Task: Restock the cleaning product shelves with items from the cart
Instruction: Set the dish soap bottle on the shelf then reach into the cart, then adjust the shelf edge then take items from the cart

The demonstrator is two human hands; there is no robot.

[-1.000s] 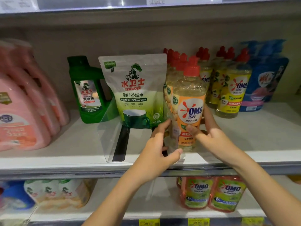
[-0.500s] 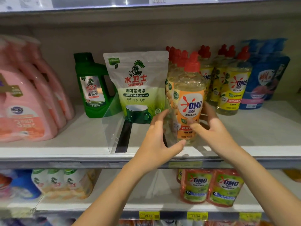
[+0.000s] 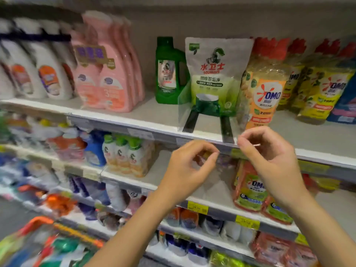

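Head view: both hands have let go of the OMO bottle [image 3: 265,97], which stands near the front edge of the shelf [image 3: 312,137].
The left hand [image 3: 185,170] and right hand [image 3: 273,160] hang just below that edge, loosely curled and empty (this item looks placed); the cart [image 3: 36,225] is at lower left.

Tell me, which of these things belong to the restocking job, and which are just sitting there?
Job: orange OMO bottle at the front of the shelf; left hand and right hand, both empty; blurred cart at lower left.
Just there: green jug, white-green pouch, pink bottles, yellow OMO bottles.
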